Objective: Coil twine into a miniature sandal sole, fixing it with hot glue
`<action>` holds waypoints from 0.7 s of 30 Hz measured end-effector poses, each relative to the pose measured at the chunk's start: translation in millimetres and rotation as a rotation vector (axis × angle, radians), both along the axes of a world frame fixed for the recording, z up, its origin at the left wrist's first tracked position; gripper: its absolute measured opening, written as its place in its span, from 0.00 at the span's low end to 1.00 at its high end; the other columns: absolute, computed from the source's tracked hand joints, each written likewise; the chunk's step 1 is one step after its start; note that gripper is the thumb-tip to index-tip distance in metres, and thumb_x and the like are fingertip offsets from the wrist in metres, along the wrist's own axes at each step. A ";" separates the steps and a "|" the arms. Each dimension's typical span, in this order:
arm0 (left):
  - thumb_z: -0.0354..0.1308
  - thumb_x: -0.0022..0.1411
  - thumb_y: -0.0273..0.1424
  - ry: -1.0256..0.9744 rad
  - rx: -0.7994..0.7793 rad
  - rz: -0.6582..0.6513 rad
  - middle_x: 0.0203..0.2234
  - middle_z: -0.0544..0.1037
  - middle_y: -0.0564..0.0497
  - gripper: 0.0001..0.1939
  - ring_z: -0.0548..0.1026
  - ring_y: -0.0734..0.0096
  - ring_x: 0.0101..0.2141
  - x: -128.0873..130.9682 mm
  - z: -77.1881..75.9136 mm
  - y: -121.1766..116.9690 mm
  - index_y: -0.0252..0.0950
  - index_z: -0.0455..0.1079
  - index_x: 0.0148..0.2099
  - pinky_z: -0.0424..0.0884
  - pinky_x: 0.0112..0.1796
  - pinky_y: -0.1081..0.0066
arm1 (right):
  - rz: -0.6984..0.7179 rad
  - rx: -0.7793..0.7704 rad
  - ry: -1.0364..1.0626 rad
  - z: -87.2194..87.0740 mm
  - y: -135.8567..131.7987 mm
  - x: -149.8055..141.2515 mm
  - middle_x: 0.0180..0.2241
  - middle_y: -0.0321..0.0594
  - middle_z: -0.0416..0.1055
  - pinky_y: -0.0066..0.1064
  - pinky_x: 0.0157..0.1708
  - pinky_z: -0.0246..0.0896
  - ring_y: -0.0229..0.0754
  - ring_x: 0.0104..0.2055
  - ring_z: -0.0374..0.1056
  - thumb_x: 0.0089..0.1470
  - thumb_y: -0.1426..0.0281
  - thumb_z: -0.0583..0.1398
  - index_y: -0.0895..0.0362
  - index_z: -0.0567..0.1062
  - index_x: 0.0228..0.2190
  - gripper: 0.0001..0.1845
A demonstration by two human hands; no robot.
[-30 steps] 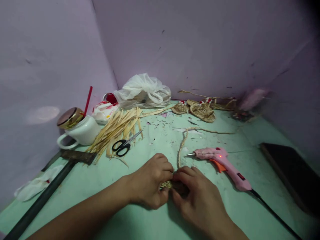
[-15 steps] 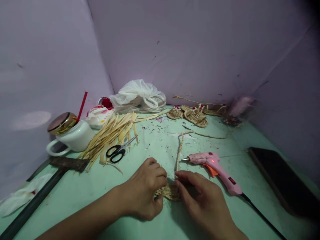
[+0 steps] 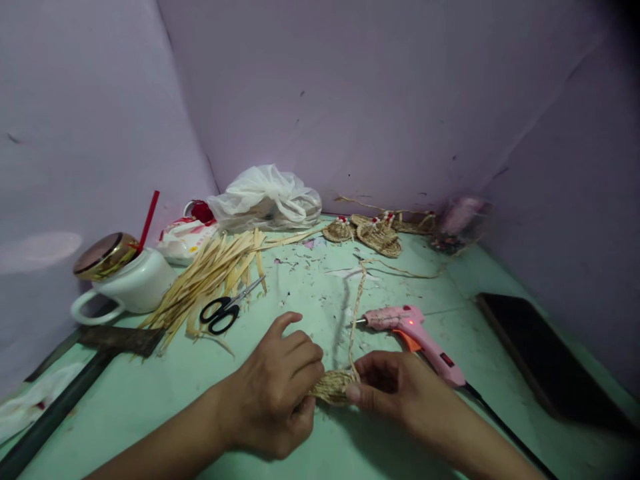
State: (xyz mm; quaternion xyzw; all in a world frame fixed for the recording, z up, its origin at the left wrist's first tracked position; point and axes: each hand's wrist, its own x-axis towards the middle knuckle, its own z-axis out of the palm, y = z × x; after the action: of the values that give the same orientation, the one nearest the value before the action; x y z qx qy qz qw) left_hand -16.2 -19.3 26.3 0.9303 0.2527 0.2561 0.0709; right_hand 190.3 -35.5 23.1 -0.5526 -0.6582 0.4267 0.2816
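Note:
A small coiled piece of braided straw is held between my two hands just above the green tabletop. My left hand is closed on its left side, with the index finger raised and bent. Thumb and fingers of my right hand pinch the right edge, where the loose straw braid comes off. That braid runs up and away, then bends right along the table. A pink glue gun, its small light glowing, lies just beyond my right hand. The underside of the coil is hidden.
Scissors and a bundle of straw strips lie at the left, near a white mug and a hammer. Woven straw pieces with beads and a plastic bag sit by the wall. A dark phone is at right.
My right thumb and fingers have shifted from the braid to the coil's edge. More of the coil shows, and my left index finger has lifted. The view has turned slightly right.

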 end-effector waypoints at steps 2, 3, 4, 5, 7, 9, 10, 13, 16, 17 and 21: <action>0.52 0.51 0.22 0.012 0.039 -0.012 0.30 0.74 0.46 0.08 0.69 0.66 0.32 -0.9 1.8 -0.4 0.32 0.67 0.36 0.53 0.54 0.49 | 0.066 -0.315 0.317 -4.4 -0.7 -7.6 0.17 0.33 0.67 0.24 0.17 0.50 0.32 0.17 0.57 0.41 0.62 0.66 0.57 0.75 0.22 0.11; 0.52 0.52 0.22 0.020 0.051 -0.008 0.32 0.75 0.46 0.10 0.69 0.65 0.34 -1.7 2.3 -0.9 0.32 0.67 0.38 0.52 0.54 0.49 | 0.019 -0.376 0.430 -7.3 -0.7 -11.2 0.16 0.31 0.65 0.24 0.18 0.49 0.31 0.17 0.55 0.40 0.63 0.67 0.58 0.73 0.21 0.12; 0.52 0.53 0.21 0.017 0.058 0.006 0.35 0.75 0.45 0.12 0.70 0.63 0.38 -2.5 2.4 -1.9 0.32 0.67 0.41 0.50 0.55 0.48 | -0.045 -0.401 0.512 -10.3 -0.5 -14.5 0.15 0.30 0.63 0.24 0.18 0.49 0.30 0.17 0.54 0.38 0.63 0.67 0.58 0.71 0.20 0.13; 0.53 0.52 0.22 -0.006 0.053 0.028 0.40 0.74 0.44 0.16 0.69 0.59 0.42 -3.4 1.8 -3.3 0.33 0.66 0.45 0.48 0.56 0.46 | -0.110 -0.402 0.581 -13.0 -0.1 -17.1 0.16 0.31 0.64 0.24 0.19 0.51 0.31 0.17 0.55 0.37 0.63 0.68 0.58 0.71 0.20 0.14; 0.57 0.50 0.24 -0.141 -0.021 0.122 0.51 0.67 0.41 0.28 0.64 0.51 0.52 -4.2 -1.5 -7.0 0.37 0.61 0.55 0.47 0.56 0.44 | -0.219 -0.393 0.706 -15.7 1.1 -20.4 0.17 0.33 0.66 0.25 0.21 0.56 0.33 0.19 0.60 0.36 0.63 0.69 0.59 0.72 0.21 0.15; 0.60 0.50 0.29 -0.427 -0.265 0.295 0.58 0.59 0.39 0.37 0.61 0.49 0.55 -1.9 -7.3 -10.7 0.40 0.52 0.62 0.54 0.54 0.47 | -0.297 -0.359 0.816 -14.6 1.8 -22.1 0.19 0.34 0.69 0.27 0.24 0.60 0.35 0.22 0.64 0.35 0.63 0.70 0.59 0.74 0.24 0.16; 0.59 0.52 0.30 -0.647 -0.434 0.410 0.57 0.60 0.40 0.37 0.64 0.53 0.52 0.9 -10.5 -12.2 0.42 0.50 0.62 0.60 0.51 0.51 | -0.314 -0.337 0.850 -13.4 1.5 -23.1 0.20 0.35 0.69 0.28 0.25 0.62 0.36 0.23 0.65 0.36 0.63 0.71 0.59 0.74 0.25 0.16; 0.62 0.50 0.39 -0.999 -1.157 0.345 0.41 0.74 0.41 0.27 0.74 0.58 0.37 14.6 -18.3 -14.9 0.36 0.66 0.52 0.70 0.35 0.62 | -0.282 -0.276 0.912 -12.5 -1.8 -29.5 0.21 0.36 0.70 0.29 0.24 0.62 0.36 0.22 0.65 0.37 0.63 0.70 0.60 0.75 0.26 0.16; 0.67 0.44 0.38 -1.093 -1.503 0.278 0.28 0.78 0.44 0.18 0.73 0.65 0.27 27.4 -20.0 -16.5 0.31 0.74 0.35 0.68 0.32 0.66 | -0.201 -0.269 0.967 -17.4 -6.7 -39.6 0.21 0.37 0.71 0.30 0.27 0.62 0.36 0.23 0.66 0.37 0.62 0.70 0.61 0.75 0.26 0.18; 0.67 0.44 0.37 -1.127 -1.538 0.299 0.26 0.78 0.44 0.16 0.73 0.66 0.26 29.7 -19.2 -16.8 0.31 0.75 0.33 0.67 0.32 0.67 | -0.177 -0.272 0.974 -19.0 -8.1 -42.5 0.23 0.38 0.72 0.31 0.30 0.62 0.37 0.24 0.68 0.36 0.62 0.71 0.61 0.75 0.27 0.18; 0.68 0.44 0.35 -1.258 -1.579 0.379 0.22 0.76 0.48 0.13 0.71 0.71 0.24 29.0 -13.9 -15.4 0.30 0.74 0.29 0.64 0.27 0.72 | -0.055 -0.240 0.826 -15.6 -9.3 -41.0 0.28 0.39 0.75 0.28 0.29 0.61 0.37 0.27 0.69 0.36 0.69 0.69 0.59 0.76 0.32 0.16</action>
State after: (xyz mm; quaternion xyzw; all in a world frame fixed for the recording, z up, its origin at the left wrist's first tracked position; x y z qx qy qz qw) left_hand 12.8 -34.8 12.4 0.2605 0.4089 0.4650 0.7408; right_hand 149.4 -44.8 7.5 -0.3815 -0.4209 0.6781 0.4663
